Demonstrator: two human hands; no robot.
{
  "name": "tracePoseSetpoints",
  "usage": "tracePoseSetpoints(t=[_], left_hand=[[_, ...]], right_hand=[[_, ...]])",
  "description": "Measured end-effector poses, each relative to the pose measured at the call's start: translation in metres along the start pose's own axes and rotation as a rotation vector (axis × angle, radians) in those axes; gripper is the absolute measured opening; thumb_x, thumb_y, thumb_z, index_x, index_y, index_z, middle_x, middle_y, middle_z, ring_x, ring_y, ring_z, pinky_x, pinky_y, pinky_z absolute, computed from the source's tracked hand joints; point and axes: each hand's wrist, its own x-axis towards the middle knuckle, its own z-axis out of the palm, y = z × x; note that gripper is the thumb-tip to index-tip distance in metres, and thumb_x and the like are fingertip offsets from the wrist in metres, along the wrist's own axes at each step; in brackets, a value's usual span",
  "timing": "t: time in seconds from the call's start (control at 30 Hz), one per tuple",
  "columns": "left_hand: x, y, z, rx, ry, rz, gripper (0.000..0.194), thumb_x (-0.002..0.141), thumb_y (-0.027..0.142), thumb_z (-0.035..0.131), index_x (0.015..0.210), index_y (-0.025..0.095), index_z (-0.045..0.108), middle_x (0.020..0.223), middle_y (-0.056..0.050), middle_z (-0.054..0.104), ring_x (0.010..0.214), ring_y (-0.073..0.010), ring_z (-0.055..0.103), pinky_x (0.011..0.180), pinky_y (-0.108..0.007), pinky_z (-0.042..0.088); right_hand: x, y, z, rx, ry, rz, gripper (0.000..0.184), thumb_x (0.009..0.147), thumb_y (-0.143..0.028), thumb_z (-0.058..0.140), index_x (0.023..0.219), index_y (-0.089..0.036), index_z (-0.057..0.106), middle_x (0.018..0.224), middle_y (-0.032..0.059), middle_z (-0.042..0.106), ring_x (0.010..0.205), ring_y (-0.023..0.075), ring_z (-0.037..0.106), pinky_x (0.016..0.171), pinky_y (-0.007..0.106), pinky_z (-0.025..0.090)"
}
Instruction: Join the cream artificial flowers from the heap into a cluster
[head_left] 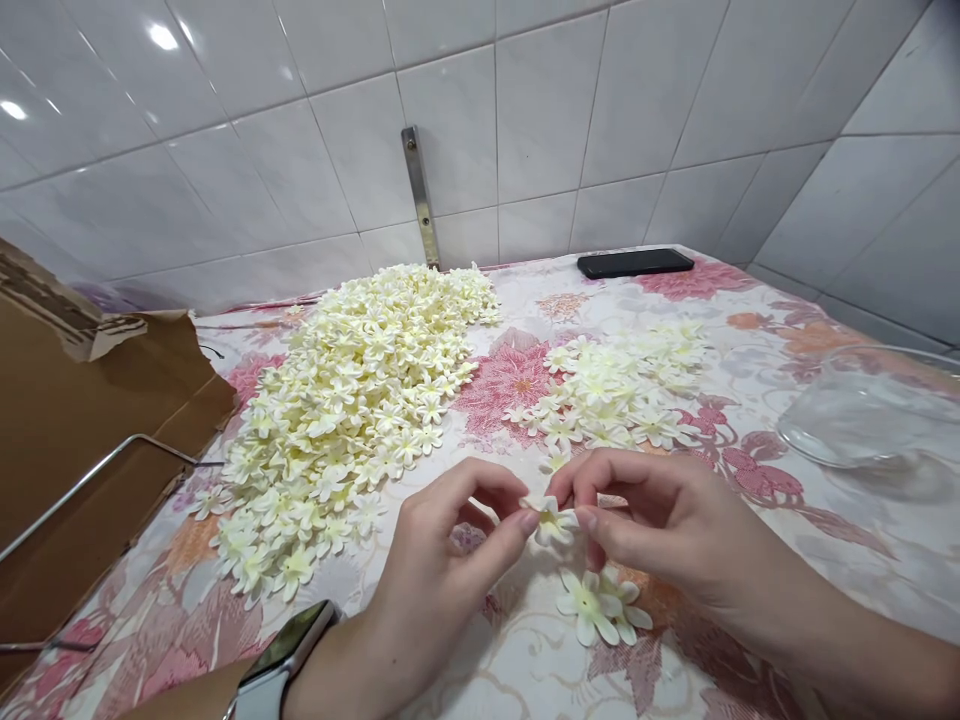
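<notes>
My left hand (457, 560) pinches the left petals of a pale yellow-white artificial flower (553, 522) between thumb and finger. From the other side my right hand (660, 520) has its thumb and fingers closed on the same flower. Just below the hands lie a few more loose flowers (596, 605), overlapping on the cloth. A large heap of flowers (352, 400) spreads to the left, and a smaller, looser pile (622, 385) is beyond my right hand. A smartwatch (289, 650) is on my left wrist.
A floral tablecloth (765, 600) covers the table. At the left stands a torn cardboard box (112, 400) with a bent metal rod (82, 485). A black phone (636, 262) rests at the back by the tiled wall (540, 140). A clear glass bowl (847, 415) sits at the right.
</notes>
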Motion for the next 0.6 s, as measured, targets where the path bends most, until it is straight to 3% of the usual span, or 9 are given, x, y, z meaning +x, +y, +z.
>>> tracePoseSetpoints(t=[0.1, 0.27, 0.4, 0.6], left_hand=[[0.0004, 0.0025, -0.0008, 0.044, 0.076, -0.001, 0.015, 0.077, 0.019, 0.063, 0.068, 0.019, 0.052, 0.062, 0.005, 0.054, 0.056, -0.0091, 0.051, 0.051, -0.018, 0.042], [-0.001, 0.0089, -0.002, 0.132, -0.078, 0.092, 0.007, 0.076, 0.014, 0.062, 0.069, 0.017, 0.061, 0.065, 0.002, 0.063, 0.058, -0.0098, 0.057, 0.056, -0.019, 0.045], [-0.0018, 0.0085, -0.0005, 0.144, -0.091, 0.13, 0.009, 0.071, 0.02, 0.07, 0.073, 0.015, 0.063, 0.069, 0.0, 0.063, 0.06, -0.0109, 0.058, 0.055, -0.02, 0.045], [-0.0014, 0.0033, 0.0, 0.15, -0.1, 0.153, 0.008, 0.077, 0.019, 0.066, 0.071, 0.016, 0.063, 0.067, 0.0, 0.063, 0.062, -0.0107, 0.058, 0.057, -0.02, 0.044]], right_hand=[[-0.0003, 0.0032, 0.0002, 0.005, 0.0, -0.037, 0.012, 0.072, -0.017, 0.062, 0.061, -0.018, 0.056, 0.074, 0.0003, 0.058, 0.058, 0.0101, 0.051, 0.048, 0.021, 0.038], [-0.0011, 0.0035, 0.0, -0.051, -0.033, -0.096, 0.012, 0.075, -0.019, 0.062, 0.064, -0.019, 0.059, 0.079, 0.0014, 0.062, 0.064, 0.0122, 0.057, 0.052, 0.02, 0.045], [-0.0025, -0.0017, 0.0002, -0.151, -0.066, -0.159, 0.01, 0.076, -0.016, 0.061, 0.067, -0.02, 0.063, 0.077, 0.0005, 0.065, 0.068, 0.0125, 0.061, 0.057, 0.019, 0.049], [-0.0033, -0.0043, 0.0018, -0.254, -0.051, -0.203, 0.014, 0.077, -0.02, 0.061, 0.064, -0.02, 0.067, 0.07, 0.001, 0.067, 0.064, 0.0127, 0.06, 0.054, 0.019, 0.048]])
